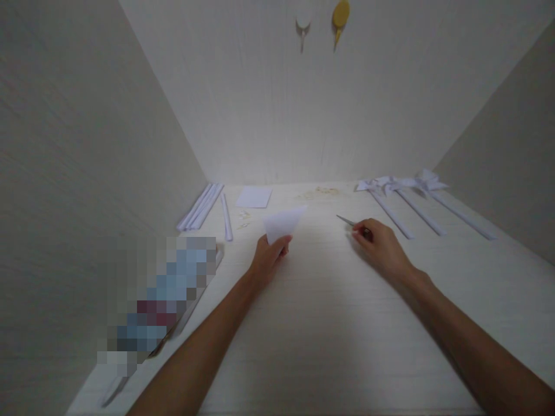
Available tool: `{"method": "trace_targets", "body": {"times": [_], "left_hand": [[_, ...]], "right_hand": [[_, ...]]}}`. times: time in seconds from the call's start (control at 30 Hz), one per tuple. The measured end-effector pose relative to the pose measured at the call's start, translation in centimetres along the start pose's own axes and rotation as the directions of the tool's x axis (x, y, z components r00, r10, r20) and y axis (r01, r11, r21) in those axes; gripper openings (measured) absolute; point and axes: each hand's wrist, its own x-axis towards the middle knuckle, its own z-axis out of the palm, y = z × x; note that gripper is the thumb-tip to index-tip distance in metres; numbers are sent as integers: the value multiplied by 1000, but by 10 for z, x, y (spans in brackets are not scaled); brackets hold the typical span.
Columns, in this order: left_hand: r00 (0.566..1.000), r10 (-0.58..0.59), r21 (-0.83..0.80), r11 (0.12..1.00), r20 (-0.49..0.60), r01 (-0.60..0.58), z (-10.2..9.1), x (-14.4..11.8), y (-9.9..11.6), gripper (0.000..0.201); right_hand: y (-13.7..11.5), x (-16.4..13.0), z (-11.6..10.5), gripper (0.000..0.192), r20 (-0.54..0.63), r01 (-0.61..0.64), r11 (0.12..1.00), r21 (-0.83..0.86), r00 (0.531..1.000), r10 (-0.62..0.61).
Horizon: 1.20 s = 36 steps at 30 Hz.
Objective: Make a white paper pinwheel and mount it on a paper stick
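Two hands over a pale desk surface [329,323], each busy. Left hand [266,260] pinches a folded white paper piece [284,224] by its lower corner, the piece raised off the desk and fanning up to the right. Right hand [379,245] is closed around a thin metal tool [347,221], its tip poking out to the left and resting low on the desk; likely scissors or tweezers, can't tell which since the fingers cover the handle end. My read on the paper: very light, floppy away from the folds, creases easily, so best held near a folded edge or corner as now, with a light pinch. Tool looks stiff and slim, could slip if gripped only at the tip. Further back: a flat white sheet [254,197], rolled paper sticks [202,205] at back left, three finished paper pinwheels [403,188] lying at back right, small pale scraps [321,192] near the wall. Two hooks [321,20] on the back wall, cut off by the top edge. A blurred-out block [162,294] hides whatever sits at the left edge.
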Motion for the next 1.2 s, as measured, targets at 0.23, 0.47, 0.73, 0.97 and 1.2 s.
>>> {"method": "trace_targets", "body": {"times": [0.23, 0.47, 0.73, 0.97, 1.2], "left_hand": [[994, -3, 269, 963, 106, -26, 3, -6, -3, 24], [961, -86, 321, 947, 263, -3, 14, -16, -1, 17], [903, -182, 45, 983, 389, 179, 15, -16, -2, 17], [777, -316, -99, 896, 545, 433, 8, -16, -1, 20], [706, -332, -88, 869, 625, 487, 4, -16, -2, 18]], "right_hand": [[-52, -18, 36, 25, 361, -266, 576, 773, 931, -54], [-58, -23, 46, 23, 339, -306, 368, 878, 940, -26], [-53, -22, 50, 22, 330, -300, 293, 908, 942, -58], [-54, -23, 48, 22, 360, -322, 307, 896, 930, -74], [-55, -24, 44, 21, 395, -325, 406, 854, 913, -100]]}}
